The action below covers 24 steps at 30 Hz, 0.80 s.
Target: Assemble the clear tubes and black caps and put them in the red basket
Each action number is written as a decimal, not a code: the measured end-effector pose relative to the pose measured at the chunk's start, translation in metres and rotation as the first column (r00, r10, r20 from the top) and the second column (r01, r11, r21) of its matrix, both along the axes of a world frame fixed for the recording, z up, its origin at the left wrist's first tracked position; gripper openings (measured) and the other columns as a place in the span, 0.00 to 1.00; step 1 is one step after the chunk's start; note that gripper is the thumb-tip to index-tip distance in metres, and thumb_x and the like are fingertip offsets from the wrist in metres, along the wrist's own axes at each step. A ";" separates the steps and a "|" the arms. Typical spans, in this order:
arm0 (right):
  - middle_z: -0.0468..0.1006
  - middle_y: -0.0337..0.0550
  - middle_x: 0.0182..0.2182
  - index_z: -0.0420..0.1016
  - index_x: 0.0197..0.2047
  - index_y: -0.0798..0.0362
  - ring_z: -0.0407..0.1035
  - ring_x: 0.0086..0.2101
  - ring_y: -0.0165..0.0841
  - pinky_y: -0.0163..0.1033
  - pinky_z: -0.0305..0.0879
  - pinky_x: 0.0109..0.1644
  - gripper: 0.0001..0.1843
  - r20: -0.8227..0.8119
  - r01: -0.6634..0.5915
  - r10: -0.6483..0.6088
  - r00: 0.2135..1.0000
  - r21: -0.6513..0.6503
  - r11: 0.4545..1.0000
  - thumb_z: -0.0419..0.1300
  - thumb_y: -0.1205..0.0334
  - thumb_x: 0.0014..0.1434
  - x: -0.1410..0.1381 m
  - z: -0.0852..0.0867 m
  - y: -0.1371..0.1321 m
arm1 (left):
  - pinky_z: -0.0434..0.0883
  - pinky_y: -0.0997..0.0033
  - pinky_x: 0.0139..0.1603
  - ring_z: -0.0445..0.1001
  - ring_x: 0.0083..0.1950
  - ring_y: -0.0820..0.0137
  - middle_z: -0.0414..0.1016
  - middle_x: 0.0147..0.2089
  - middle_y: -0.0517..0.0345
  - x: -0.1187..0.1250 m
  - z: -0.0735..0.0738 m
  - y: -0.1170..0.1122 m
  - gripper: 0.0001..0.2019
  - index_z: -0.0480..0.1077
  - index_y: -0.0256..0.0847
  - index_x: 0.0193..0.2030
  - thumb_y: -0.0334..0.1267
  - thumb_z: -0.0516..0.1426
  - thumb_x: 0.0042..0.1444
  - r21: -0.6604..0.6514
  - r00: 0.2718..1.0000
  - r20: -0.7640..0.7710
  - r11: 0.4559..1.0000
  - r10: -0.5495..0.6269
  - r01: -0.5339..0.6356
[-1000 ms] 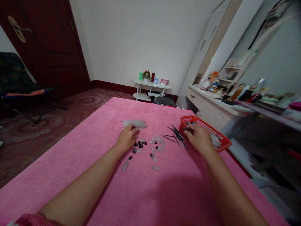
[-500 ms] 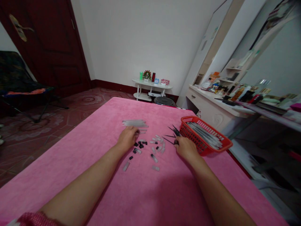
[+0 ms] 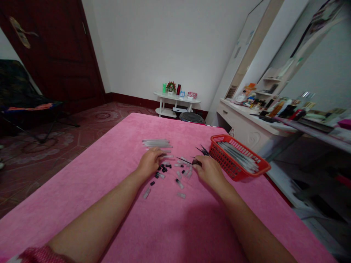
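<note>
My left hand (image 3: 149, 160) is closed around one end of a slim translucent tube (image 3: 168, 156), which points right. Pinched in my right hand (image 3: 210, 168) is a thin black rod (image 3: 184, 160) with a thicker dark end by the fingers; its fine tip points left toward the tube. Beyond my left hand lies a row of similar pale tubes (image 3: 155, 143). Small black plugs (image 3: 164, 168) and short clear caps (image 3: 181, 195) are scattered between the hands. More thin black rods (image 3: 205, 150) lie beside the red basket, partly behind my right hand.
A red plastic basket (image 3: 225, 160) holding several grey pen-like sticks (image 3: 238, 156) stands right of my right hand on the pink cloth (image 3: 153, 226). Beyond the cloth are a small white table (image 3: 178, 98), a round stool (image 3: 192, 117) and a cluttered dressing table (image 3: 246, 120).
My right hand has moved left from beside the basket, bringing the thin black rod toward my left hand. The left hand has shifted slightly, and its tube now shows more clearly.
</note>
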State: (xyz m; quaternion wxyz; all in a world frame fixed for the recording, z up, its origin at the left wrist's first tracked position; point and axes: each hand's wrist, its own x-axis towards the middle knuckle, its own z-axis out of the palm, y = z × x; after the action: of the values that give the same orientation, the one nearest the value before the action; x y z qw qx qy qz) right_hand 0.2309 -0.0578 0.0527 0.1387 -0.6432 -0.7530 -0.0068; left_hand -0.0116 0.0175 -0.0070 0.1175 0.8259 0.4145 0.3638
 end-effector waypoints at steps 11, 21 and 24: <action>0.78 0.43 0.35 0.76 0.36 0.51 0.70 0.37 0.33 0.33 0.56 0.38 0.07 -0.009 0.021 -0.021 1.000 -0.009 1.000 0.57 0.64 0.55 0.002 0.006 0.000 | 0.68 0.65 0.45 0.70 0.43 0.65 0.73 0.39 0.52 0.002 0.002 -0.004 0.15 0.74 0.39 0.41 0.22 0.52 0.50 -0.013 0.998 0.040 0.999 -0.038 0.039; 0.78 0.42 0.35 0.76 0.35 0.50 0.70 0.37 0.33 0.33 0.57 0.38 0.07 0.000 0.000 0.000 1.000 0.005 1.000 0.57 0.64 0.55 0.003 0.006 0.000 | 0.68 0.66 0.45 0.70 0.43 0.65 0.73 0.39 0.52 0.003 0.004 -0.005 0.14 0.74 0.39 0.40 0.23 0.53 0.51 -0.015 0.999 -0.009 0.999 -0.040 0.040; 0.78 0.42 0.35 0.76 0.35 0.50 0.69 0.37 0.34 0.33 0.57 0.39 0.07 0.014 -0.016 0.015 1.000 0.030 0.999 0.57 0.64 0.55 0.001 0.005 -0.001 | 0.67 0.67 0.45 0.70 0.42 0.66 0.72 0.38 0.52 0.004 0.003 -0.005 0.12 0.75 0.39 0.39 0.24 0.53 0.52 -0.016 0.998 -0.030 0.998 -0.060 0.060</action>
State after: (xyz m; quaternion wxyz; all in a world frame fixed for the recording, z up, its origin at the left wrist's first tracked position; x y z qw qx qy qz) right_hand 0.2317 -0.0587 0.0573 0.1431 -0.6351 -0.7587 -0.0214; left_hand -0.0080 0.0121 -0.0035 0.1282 0.8425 0.3940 0.3443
